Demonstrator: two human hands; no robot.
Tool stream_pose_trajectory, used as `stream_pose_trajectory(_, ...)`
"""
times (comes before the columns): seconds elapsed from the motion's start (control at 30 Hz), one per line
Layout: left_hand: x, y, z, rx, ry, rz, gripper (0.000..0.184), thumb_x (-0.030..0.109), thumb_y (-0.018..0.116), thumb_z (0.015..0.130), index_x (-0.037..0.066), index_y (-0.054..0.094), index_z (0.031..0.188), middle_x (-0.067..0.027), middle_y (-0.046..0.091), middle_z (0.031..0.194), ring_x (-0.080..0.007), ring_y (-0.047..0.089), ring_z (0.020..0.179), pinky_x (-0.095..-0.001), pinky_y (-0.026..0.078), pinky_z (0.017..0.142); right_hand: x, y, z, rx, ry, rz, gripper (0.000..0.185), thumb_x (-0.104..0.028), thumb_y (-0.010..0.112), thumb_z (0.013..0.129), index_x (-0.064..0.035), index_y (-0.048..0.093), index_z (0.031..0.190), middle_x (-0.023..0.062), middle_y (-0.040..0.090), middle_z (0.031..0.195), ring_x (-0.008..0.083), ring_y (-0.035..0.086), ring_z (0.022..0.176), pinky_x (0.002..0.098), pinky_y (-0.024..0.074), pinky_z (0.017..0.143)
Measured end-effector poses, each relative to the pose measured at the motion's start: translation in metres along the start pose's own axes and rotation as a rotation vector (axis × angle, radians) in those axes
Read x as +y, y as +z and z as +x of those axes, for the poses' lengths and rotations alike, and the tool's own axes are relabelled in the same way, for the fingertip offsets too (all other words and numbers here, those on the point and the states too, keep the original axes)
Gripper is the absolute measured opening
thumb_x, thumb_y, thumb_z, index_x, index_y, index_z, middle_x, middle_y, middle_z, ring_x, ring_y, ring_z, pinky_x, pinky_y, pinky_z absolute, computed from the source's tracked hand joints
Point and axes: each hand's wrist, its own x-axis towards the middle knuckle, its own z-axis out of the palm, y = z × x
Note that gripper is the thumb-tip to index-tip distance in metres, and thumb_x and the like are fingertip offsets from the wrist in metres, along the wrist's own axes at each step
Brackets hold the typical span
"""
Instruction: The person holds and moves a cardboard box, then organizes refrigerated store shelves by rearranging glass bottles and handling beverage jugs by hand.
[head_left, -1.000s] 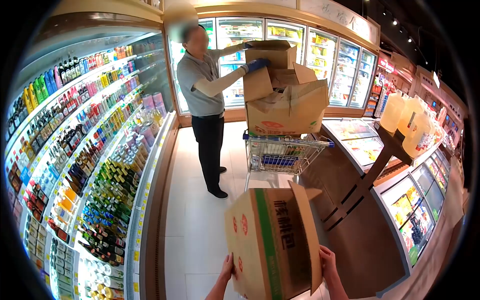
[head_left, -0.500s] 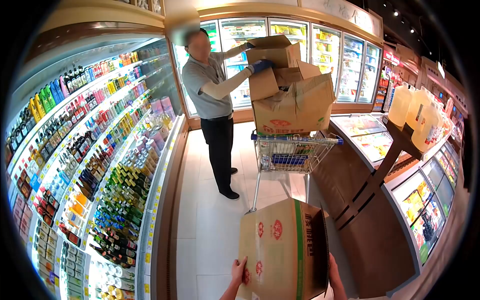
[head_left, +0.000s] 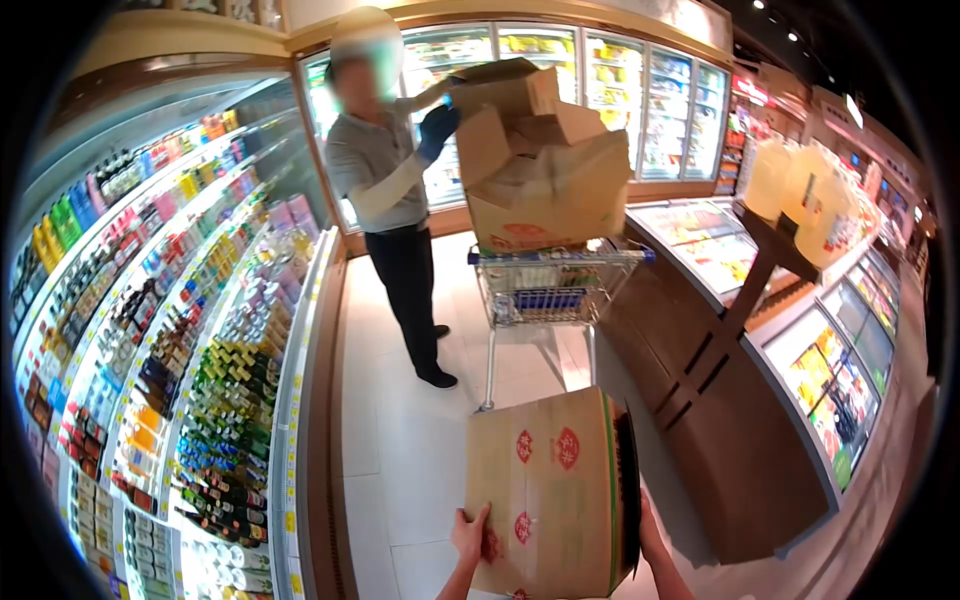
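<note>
Between my two hands I hold a large brown cardboard box (head_left: pixel 545 480) with red logos and a green stripe along its right edge. My left hand (head_left: pixel 468 535) is pressed to its left side, thumb on the printed face. On the opposite side, my right hand (head_left: pixel 652 530) grips near the dark, open-looking edge; its fingertips are partly hidden. Just beyond the box stands a shopping cart (head_left: pixel 545 300) loaded with a big cardboard box (head_left: pixel 560 200) that has smaller open cartons on top. A person (head_left: pixel 385 190) in a grey shirt and blue gloves stands left of the cart.
A lit drinks shelf (head_left: pixel 190 360) runs along the left. Glass-door freezers (head_left: pixel 610 100) line the back. To the right are a brown counter side (head_left: pixel 700 430), a post with large yellowish jugs (head_left: pixel 800 190), and chest freezers (head_left: pixel 830 370). Pale floor tiles (head_left: pixel 410 450) lie between.
The box in my hands has turned, so its open right side shows less. The person's near gloved hand has drawn back left from the stacked cartons. My view has shifted slightly.
</note>
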Motion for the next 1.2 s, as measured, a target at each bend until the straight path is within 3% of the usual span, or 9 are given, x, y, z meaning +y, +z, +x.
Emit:
stream_pose_trajectory(0.07, 0.001, -0.001, -0.004, 0.001, 0.044, 0.054, 0.061, 0.056, 0.064, 0.065, 0.000, 0.052, 0.088, -0.0152, 0.061, 0.077, -0.0314, 0.058, 0.072, -0.0401, 0.043, 0.066, 0.009, 0.003, -0.009, 0.131, -0.041, 0.013, 0.047, -0.034, 0.025, 0.091, -0.0016, 0.037, 0.123, 0.0088, 0.045, 0.117, 0.0155, 0.042, 0.108, 0.0269, 0.0315, 0.093)
stream_pose_trajectory(0.2, 0.005, 0.002, -0.016, 0.013, 0.134, 0.105, 0.058, 0.054, 0.065, 0.065, 0.003, 0.051, 0.087, -0.0147, 0.061, 0.075, -0.0315, 0.059, 0.070, -0.0394, 0.044, 0.064, 0.025, -0.010, -0.020, 0.180, 0.105, -0.048, 0.047, -0.036, 0.023, 0.091, -0.0038, 0.041, 0.120, 0.0085, 0.052, 0.106, 0.0164, 0.048, 0.097, 0.0269, 0.0370, 0.086)
stream_pose_trajectory(0.33, 0.012, 0.007, -0.037, 0.021, 0.160, 0.141, 0.056, 0.054, 0.064, 0.066, 0.004, 0.048, 0.087, -0.0122, 0.061, 0.078, -0.0304, 0.058, 0.071, -0.0393, 0.043, 0.065, 0.078, -0.016, -0.032, 0.343, 0.005, -0.175, 0.042, -0.034, 0.037, 0.091, -0.0028, 0.041, 0.119, 0.0083, 0.054, 0.101, 0.0158, 0.050, 0.088, 0.0281, 0.0405, 0.080)
stream_pose_trajectory(0.37, 0.015, 0.007, -0.041, 0.001, 0.157, 0.150, 0.056, 0.054, 0.064, 0.066, 0.004, 0.048, 0.088, -0.0125, 0.061, 0.079, -0.0307, 0.058, 0.072, -0.0396, 0.043, 0.065, 0.088, -0.016, -0.034, 0.321, 0.049, 0.072, 0.044, -0.034, 0.040, 0.091, -0.0029, 0.037, 0.122, 0.0098, 0.053, 0.102, 0.0165, 0.051, 0.088, 0.0281, 0.0420, 0.078)
stream_pose_trajectory(0.47, 0.018, 0.012, -0.048, -0.007, 0.175, 0.213, 0.057, 0.053, 0.064, 0.066, 0.004, 0.048, 0.090, -0.0132, 0.061, 0.080, -0.0314, 0.058, 0.073, -0.0399, 0.043, 0.065, 0.085, -0.014, -0.044, 0.381, 0.345, 0.142, 0.045, -0.035, 0.036, 0.092, -0.0034, 0.034, 0.124, 0.0109, 0.052, 0.103, 0.0171, 0.052, 0.089, 0.0281, 0.0434, 0.076)
stream_pose_trajectory(0.73, 0.045, -0.010, -0.035, 0.153, 0.265, 0.272, 0.049, 0.046, 0.060, 0.074, 0.002, 0.048, 0.093, -0.0175, 0.060, 0.079, -0.0346, 0.057, 0.073, -0.0410, 0.043, 0.063, 0.091, 0.003, -0.011, 0.349, 0.149, -0.033, 0.048, -0.035, 0.036, 0.092, -0.0013, 0.033, 0.126, 0.0166, 0.047, 0.114, 0.0227, 0.048, 0.102, 0.0310, 0.0389, 0.086)
stream_pose_trajectory(0.77, 0.050, -0.015, -0.029, 0.146, 0.227, 0.217, 0.047, 0.045, 0.060, 0.075, 0.002, 0.048, 0.093, -0.0170, 0.060, 0.079, -0.0337, 0.058, 0.073, -0.0403, 0.043, 0.064, 0.032, 0.019, -0.015, 0.310, 0.128, 0.003, 0.051, -0.036, 0.040, 0.090, -0.0023, 0.032, 0.128, 0.0187, 0.043, 0.119, 0.0260, 0.045, 0.107, 0.0324, 0.0350, 0.091)
stream_pose_trajectory(1.0, 0.052, -0.027, 0.029, 0.091, 0.260, -0.387, 0.033, 0.031, 0.055, 0.083, 0.001, 0.048, 0.091, -0.0096, 0.056, 0.086, -0.0176, 0.050, 0.077, -0.0296, 0.040, 0.073, -0.042, 0.049, 0.017, 0.305, -0.244, -0.440, 0.059, -0.033, 0.054, 0.081, -0.0080, 0.032, 0.130, 0.0184, 0.041, 0.121, 0.0294, 0.041, 0.110, 0.0359, 0.0323, 0.093)
stream_pose_trajectory(1.2, 0.066, -0.030, 0.050, 0.013, 0.164, -0.783, 0.029, 0.030, 0.053, 0.085, 0.002, 0.044, 0.089, -0.0050, 0.050, 0.085, -0.0135, 0.046, 0.079, -0.0266, 0.039, 0.071, -0.089, 0.069, 0.025, 0.291, -0.421, -0.606, 0.060, -0.031, 0.059, 0.077, -0.0108, 0.036, 0.129, 0.0114, 0.038, 0.127, 0.0294, 0.037, 0.114, 0.0366, 0.0308, 0.095)
